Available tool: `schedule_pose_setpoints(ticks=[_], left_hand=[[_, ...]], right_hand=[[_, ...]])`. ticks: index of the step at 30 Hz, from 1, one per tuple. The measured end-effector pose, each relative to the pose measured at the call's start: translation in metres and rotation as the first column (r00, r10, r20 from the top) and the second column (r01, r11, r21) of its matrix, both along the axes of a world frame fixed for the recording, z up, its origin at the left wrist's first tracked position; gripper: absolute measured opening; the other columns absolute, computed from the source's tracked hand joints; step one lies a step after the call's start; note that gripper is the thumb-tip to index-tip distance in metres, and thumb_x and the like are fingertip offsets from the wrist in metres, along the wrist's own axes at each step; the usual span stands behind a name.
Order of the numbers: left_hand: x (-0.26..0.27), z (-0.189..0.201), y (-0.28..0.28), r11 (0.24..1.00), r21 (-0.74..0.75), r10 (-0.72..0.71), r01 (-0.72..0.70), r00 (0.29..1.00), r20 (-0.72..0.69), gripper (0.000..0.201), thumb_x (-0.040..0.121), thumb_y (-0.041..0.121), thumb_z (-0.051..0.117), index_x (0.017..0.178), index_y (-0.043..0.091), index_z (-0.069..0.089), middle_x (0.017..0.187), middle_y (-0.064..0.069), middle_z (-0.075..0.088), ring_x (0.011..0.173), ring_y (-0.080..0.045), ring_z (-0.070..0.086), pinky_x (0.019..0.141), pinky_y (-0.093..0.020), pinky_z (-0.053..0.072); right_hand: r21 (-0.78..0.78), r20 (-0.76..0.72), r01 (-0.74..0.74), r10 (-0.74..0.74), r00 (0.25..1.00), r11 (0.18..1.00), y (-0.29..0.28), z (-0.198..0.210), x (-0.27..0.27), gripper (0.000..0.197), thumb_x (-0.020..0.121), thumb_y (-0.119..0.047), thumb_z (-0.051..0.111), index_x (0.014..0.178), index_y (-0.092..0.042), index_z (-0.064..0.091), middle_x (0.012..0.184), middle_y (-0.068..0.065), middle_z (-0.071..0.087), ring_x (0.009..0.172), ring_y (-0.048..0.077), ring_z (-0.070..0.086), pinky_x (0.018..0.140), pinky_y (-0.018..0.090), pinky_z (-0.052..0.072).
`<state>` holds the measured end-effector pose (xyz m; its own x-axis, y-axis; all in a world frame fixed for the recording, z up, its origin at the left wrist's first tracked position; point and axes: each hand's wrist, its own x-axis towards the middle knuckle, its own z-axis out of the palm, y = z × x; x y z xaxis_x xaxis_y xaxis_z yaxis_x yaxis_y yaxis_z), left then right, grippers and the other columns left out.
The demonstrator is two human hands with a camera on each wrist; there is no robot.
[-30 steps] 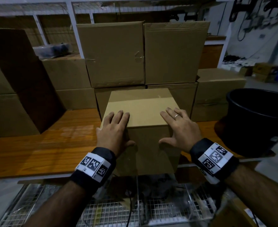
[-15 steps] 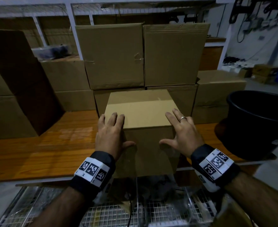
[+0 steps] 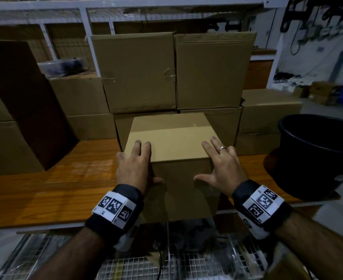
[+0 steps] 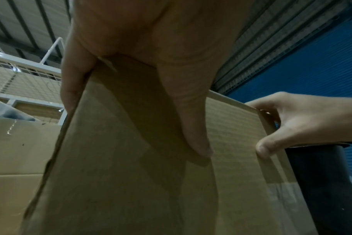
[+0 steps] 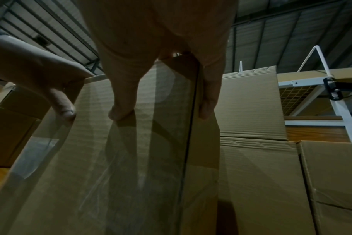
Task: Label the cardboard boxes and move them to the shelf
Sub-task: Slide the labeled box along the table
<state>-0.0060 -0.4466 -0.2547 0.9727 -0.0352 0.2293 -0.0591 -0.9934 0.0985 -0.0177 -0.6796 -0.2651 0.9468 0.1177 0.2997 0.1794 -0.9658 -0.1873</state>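
A plain brown cardboard box point(image 3: 172, 142) stands on the wooden shelf board point(image 3: 45, 188), its near face at the board's front edge. My left hand point(image 3: 135, 164) lies over the box's near left top corner, two straight fingers on the top and the thumb on the front face. My right hand point(image 3: 221, 166), with a ring, lies over the near right top corner in the same way. In the left wrist view the left hand point(image 4: 151, 39) straddles the box point(image 4: 131, 174) corner. In the right wrist view the right hand point(image 5: 155, 39) presses the box point(image 5: 110, 174). No label is visible.
Stacked cardboard boxes point(image 3: 138, 71) fill the shelf right behind and to both sides. A black bucket point(image 3: 318, 154) stands close on the right. The shelf's white metal frame point(image 3: 85, 9) runs overhead. A wire basket point(image 3: 166, 265) sits below the board's front edge.
My left hand has slid left, so fewer of its fingers lie on the box top. The right hand and the box have barely moved.
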Motion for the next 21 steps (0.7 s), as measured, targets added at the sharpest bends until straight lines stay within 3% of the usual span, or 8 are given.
schedule_pose_setpoints(ticks=[7,14,21], left_hand=[[-0.004,0.0,0.002,0.999,-0.006,-0.048,0.048,0.998,0.028,0.1,0.069,0.058,0.073,0.146,0.031,0.016,0.154,0.002,0.018,0.118,-0.035,0.036,0.096,-0.04,0.036],[-0.017,0.007,-0.006,0.996,-0.024,-0.084,0.086,0.994,0.063,0.094,0.072,0.057,0.072,0.146,0.032,0.018,0.154,0.004,0.018,0.119,-0.037,0.034,0.101,-0.043,0.034],[-0.023,0.016,-0.021,0.99,-0.049,-0.128,0.132,0.989,0.079,0.097,0.073,0.057,0.071,0.148,0.032,0.015,0.155,0.003,0.017,0.122,-0.036,0.032,0.102,-0.043,0.035]], right_hand=[[-0.009,0.046,-0.018,0.018,0.999,1.0,-0.002,-0.003,-0.002,0.098,0.07,-0.06,0.073,0.15,-0.024,0.028,0.156,0.007,0.025,0.122,0.033,0.039,0.098,0.041,0.04],[0.022,0.16,-0.038,0.034,0.987,0.999,-0.013,-0.005,-0.012,0.096,0.053,-0.054,0.086,0.133,-0.011,0.054,0.136,0.018,0.053,0.091,0.04,0.056,0.076,0.044,0.051],[0.022,0.169,0.01,-0.013,0.986,1.0,-0.028,0.009,-0.026,0.096,0.061,-0.054,0.082,0.141,-0.016,0.046,0.146,0.014,0.043,0.109,0.04,0.049,0.089,0.045,0.045]])
